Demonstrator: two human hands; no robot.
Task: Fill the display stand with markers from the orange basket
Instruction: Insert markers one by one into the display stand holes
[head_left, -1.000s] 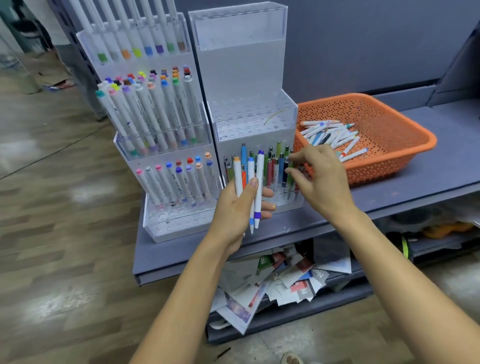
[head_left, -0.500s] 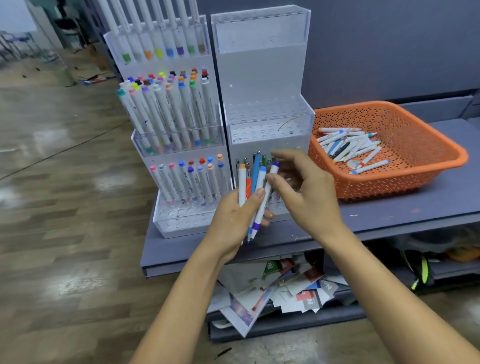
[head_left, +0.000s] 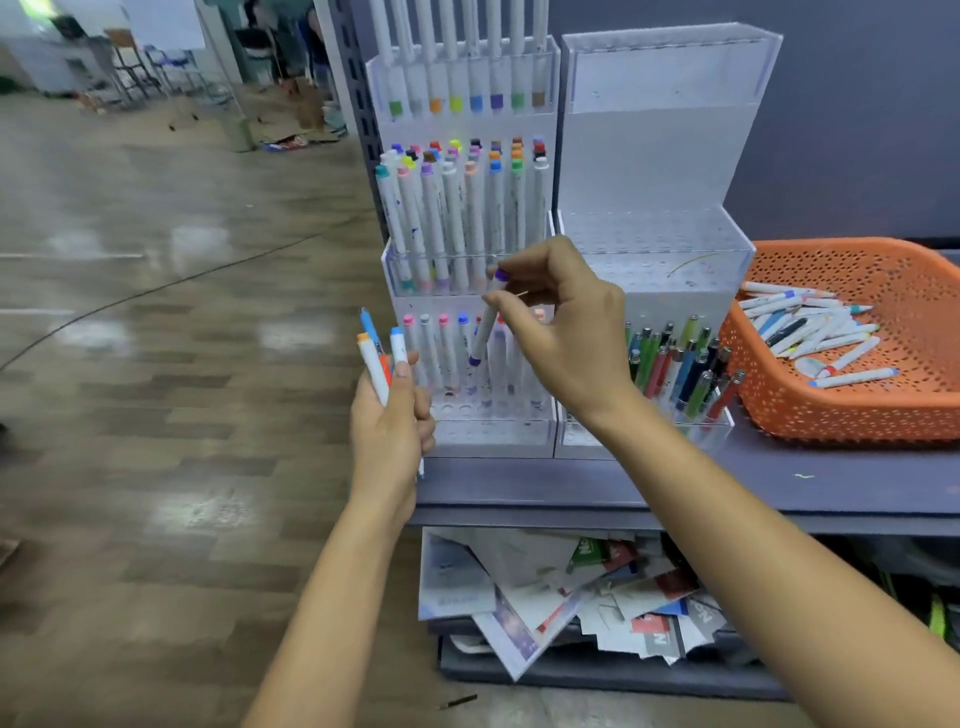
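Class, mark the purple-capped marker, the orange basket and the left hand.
purple-capped marker (head_left: 483, 332), head view, white barrel.
orange basket (head_left: 831, 413), head view, front wall.
left hand (head_left: 390, 432), head view, back of the hand.

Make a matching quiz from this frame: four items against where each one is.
Items
1. purple-capped marker
2. orange-capped marker
3. loose markers
4. coloured pens

Places
A. lying in the orange basket
B. pinched in the right hand
C. standing in the lowest tier of the right display stand
D. gripped with others in the left hand

Pairs: 1-B, 2-D, 3-A, 4-C
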